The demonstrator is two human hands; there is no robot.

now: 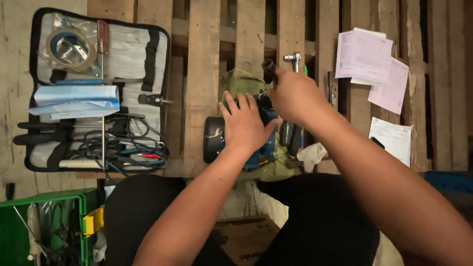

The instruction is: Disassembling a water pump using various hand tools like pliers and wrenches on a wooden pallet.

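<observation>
While the left hand [245, 123] lies flat with fingers spread over the top of a blue and black power tool [221, 140], it seems to press the tool down so that it cannot turn on the wooden pallet [202, 74]. Under the tool and just beyond the fingertips sits an olive cloth [239, 81], probably there to cushion the tool on the slats. Just to the right of that hand, the right hand [294, 96] is closed in a fist around a dark handle [269, 68] whose end sticks out past the knuckles; what the handle engages on the tool is hidden by the hand. Beyond the right hand, almost touching it, rests a chrome ratchet [294, 60]. Well to the left of the left hand, an open tool roll [98, 93] lies unfolded, showing a roll of tape [71, 48], wires and screwdrivers within easy reach. To the right of the right hand, loose paper sheets [364, 56] lie on the slats. Near the left elbow stands a green crate [44, 226].
</observation>
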